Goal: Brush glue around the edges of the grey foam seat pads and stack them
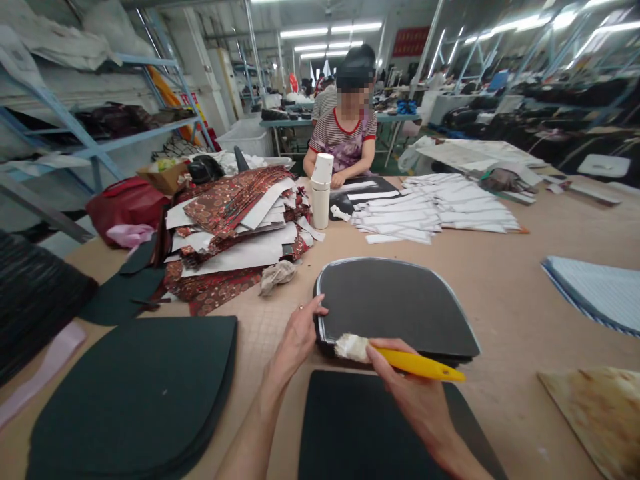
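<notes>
A stack of dark, rounded panels (390, 300) lies in front of me, with a whitish line along the curved edge of its top piece. My right hand (407, 387) is closed on a brush with a yellow handle (430, 365). The brush's pale bristles (350, 347) touch the stack's near left corner. At the stack's left edge rests my left hand (300, 327), fingers partly stretched out and touching the top panel, holding nothing. Another dark panel (370, 427) lies nearer to me, partly under my right forearm.
More dark panels (135, 393) are stacked at the left. Patterned fabric and white pieces (235, 227) form a pile behind them. Paper cups (321, 193) stand mid-table, near white strips (440, 207). Across the table sits a person (345, 133). A stained board (600, 413) lies near right.
</notes>
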`<state>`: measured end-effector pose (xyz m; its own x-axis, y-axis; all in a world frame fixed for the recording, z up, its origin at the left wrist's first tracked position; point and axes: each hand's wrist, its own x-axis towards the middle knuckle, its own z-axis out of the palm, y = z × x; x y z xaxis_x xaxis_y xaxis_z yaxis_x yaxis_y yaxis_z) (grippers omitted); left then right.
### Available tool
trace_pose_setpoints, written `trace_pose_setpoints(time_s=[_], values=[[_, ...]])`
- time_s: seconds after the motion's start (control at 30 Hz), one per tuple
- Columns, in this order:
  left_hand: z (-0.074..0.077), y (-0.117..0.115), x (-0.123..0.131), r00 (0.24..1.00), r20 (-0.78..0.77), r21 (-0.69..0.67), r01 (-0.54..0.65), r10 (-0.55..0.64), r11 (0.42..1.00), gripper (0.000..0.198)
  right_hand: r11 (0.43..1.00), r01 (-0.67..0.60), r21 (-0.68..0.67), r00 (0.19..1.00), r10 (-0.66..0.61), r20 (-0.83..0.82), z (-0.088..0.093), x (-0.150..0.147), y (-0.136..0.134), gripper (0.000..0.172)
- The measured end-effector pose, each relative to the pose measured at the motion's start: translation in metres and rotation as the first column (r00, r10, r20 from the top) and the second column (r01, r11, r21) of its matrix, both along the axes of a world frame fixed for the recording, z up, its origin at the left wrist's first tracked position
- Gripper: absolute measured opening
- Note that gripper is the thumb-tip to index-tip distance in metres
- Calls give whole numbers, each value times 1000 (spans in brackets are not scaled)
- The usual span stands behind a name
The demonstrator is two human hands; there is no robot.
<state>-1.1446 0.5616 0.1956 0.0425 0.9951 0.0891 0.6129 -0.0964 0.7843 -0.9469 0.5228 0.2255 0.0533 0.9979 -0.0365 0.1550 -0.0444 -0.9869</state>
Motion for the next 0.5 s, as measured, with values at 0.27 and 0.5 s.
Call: trace_pose_setpoints(time_s=[0.27, 0.5], values=[[0, 1, 4, 999, -37, 8, -17, 17, 1000, 56, 993, -114, -26, 994, 114, 0, -4, 4, 7, 31], [4, 3, 3, 998, -64, 3, -21, 21, 1000, 55, 991, 128, -26, 939, -113, 326, -11, 118, 11, 34]])
